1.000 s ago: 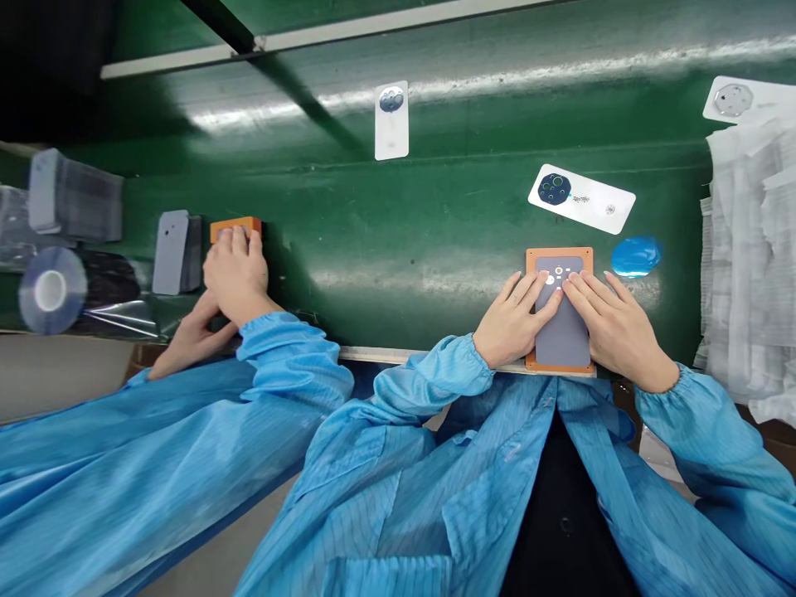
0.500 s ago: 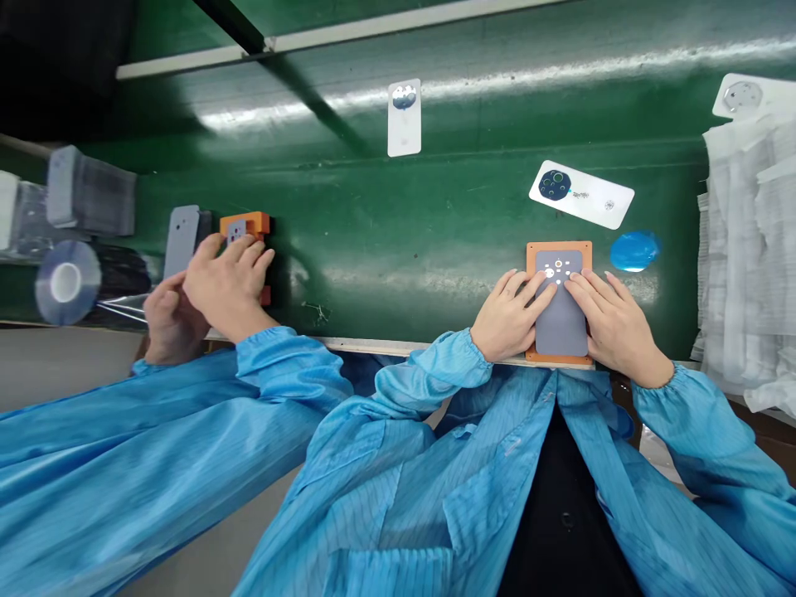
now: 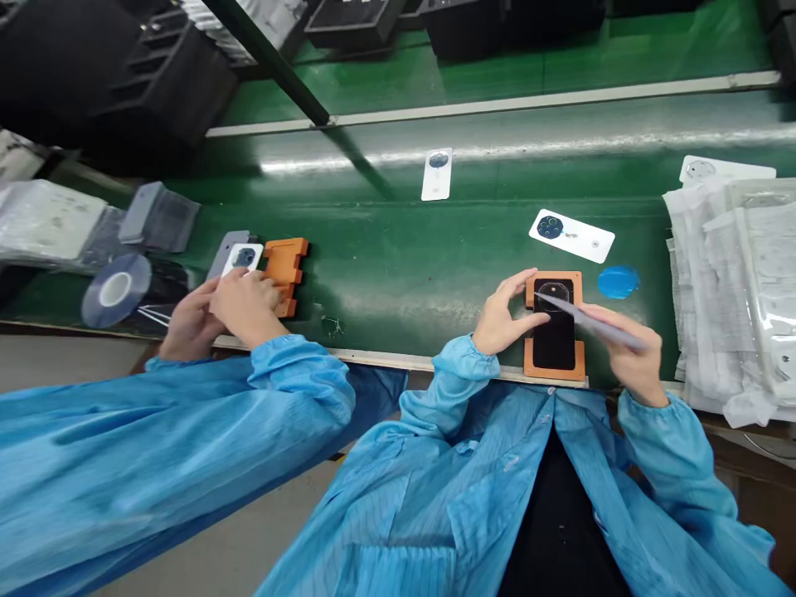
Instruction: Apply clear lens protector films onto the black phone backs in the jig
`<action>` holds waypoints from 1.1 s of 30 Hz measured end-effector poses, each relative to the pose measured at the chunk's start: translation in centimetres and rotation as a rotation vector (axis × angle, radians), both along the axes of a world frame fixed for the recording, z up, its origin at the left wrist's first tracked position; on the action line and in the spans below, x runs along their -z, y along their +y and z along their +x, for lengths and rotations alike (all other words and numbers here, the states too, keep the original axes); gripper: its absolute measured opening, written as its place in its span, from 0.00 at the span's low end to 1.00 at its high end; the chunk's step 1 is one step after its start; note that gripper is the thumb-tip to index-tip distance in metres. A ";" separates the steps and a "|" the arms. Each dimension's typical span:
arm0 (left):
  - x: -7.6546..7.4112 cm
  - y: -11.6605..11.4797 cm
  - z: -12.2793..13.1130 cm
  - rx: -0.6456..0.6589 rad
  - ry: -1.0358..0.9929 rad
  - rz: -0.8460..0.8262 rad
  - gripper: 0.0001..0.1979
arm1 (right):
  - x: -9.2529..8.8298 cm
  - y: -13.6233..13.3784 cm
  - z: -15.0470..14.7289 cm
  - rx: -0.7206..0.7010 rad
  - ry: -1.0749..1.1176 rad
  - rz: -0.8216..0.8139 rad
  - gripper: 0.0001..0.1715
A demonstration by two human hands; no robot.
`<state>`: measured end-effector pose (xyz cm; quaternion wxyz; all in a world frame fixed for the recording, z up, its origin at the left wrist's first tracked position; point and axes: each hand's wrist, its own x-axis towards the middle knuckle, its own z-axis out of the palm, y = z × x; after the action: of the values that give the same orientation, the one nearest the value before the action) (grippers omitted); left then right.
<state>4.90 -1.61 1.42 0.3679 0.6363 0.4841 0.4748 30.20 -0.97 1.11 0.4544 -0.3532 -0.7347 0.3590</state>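
Note:
An orange fixture [image 3: 578,365] lies at the table's front edge, with a black phone-shaped panel [image 3: 553,340] inside its frame. My right hand [image 3: 640,361] grips a thin grey phone-shaped plate [image 3: 590,322], tilted and raised over the right part of the fixture. Slight blur softens the plate. At the fixture's left side is my left hand [image 3: 502,319], its thumb and fingers spread apart; the fingertips reach the upper left corner and the thumb tip comes to the black panel. It holds nothing.
Beyond the fixture lie a white phone-back sheet [image 3: 575,236] and a blue round film [image 3: 618,282]. White wrapping sheets [image 3: 709,274] are piled at right. On the left, a co-worker's hands [image 3: 245,307] handle a white sheet beside another orange fixture [image 3: 286,261] and a tape roll [image 3: 118,290].
My right hand has lifted the grey plate off the fixture, uncovering the black panel. My left hand has let go of the plate and spread its fingers. The camera view has shifted.

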 end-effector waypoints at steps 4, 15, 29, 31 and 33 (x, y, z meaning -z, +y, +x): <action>-2.6 -0.6 4.2 0.000 -0.311 -0.006 0.18 | 0.8 0.1 -0.1 0.046 0.389 -0.327 0.24; -5.0 -1.5 8.1 -0.149 -0.180 0.539 0.03 | -0.1 0.2 -1.3 -0.039 0.678 -0.690 0.11; -3.4 -1.2 5.0 -0.278 -0.298 0.112 0.16 | -1.7 -0.2 -5.0 0.168 0.675 -0.599 0.20; -2.9 -0.9 4.8 -0.312 -0.444 -0.011 0.20 | -1.5 0.4 -6.3 0.195 0.637 -0.564 0.21; -2.7 -0.4 4.6 -0.329 -0.603 -0.085 0.23 | -1.6 1.3 -7.4 0.193 0.634 -0.531 0.22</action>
<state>9.55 -1.97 4.12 0.4389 0.3650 0.4692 0.6738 22.82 0.33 2.71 0.5825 -0.3972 -0.4042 0.5827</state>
